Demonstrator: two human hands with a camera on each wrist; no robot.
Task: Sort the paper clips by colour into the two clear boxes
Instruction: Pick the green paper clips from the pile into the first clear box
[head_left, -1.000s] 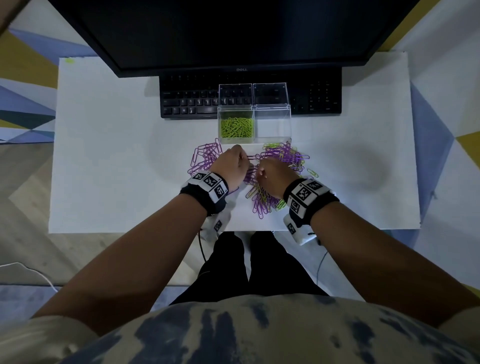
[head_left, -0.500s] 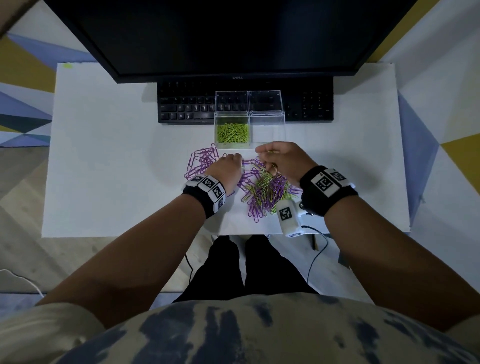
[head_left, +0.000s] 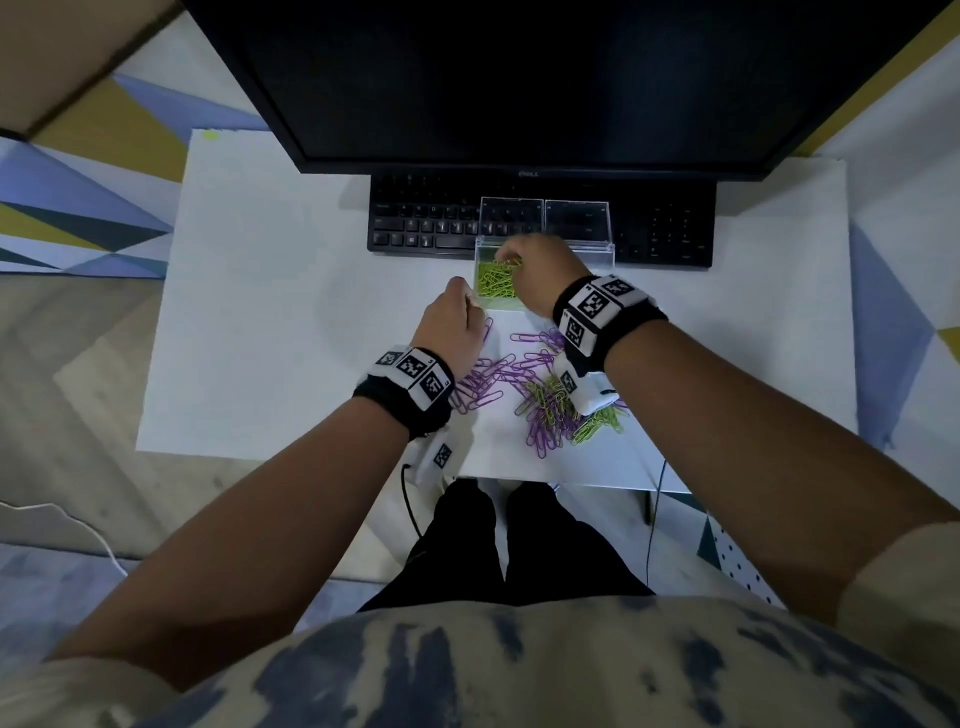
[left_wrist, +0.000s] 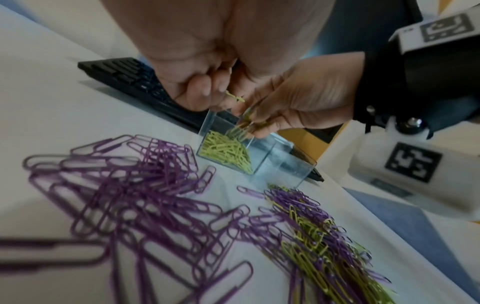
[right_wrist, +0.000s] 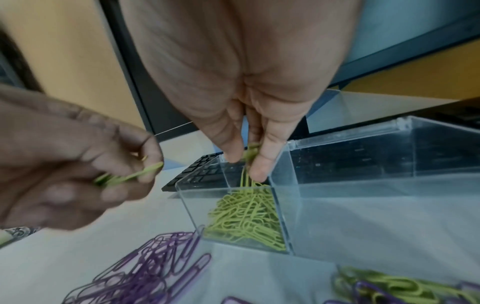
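Right hand (right_wrist: 249, 115) fingertips pinch a bunch of green paper clips (right_wrist: 246, 176) dangling into the left clear box (right_wrist: 192, 207), onto the green heap. Left hand (right_wrist: 64, 174) pinches one green clip (right_wrist: 127, 176) just beside it. The purple clips (left_wrist: 124, 185) lie loose on the white desk (head_left: 249, 312). Risk: hooked-together clips snag on fingers and spill past the rim, or into the empty right box (right_wrist: 389, 205).

Black wristbands (head_left: 402, 384) carry white blocks printed with square black markers; bare forearms, cream-and-navy mottled shirt (head_left: 467, 670), black trousers (head_left: 514, 545).
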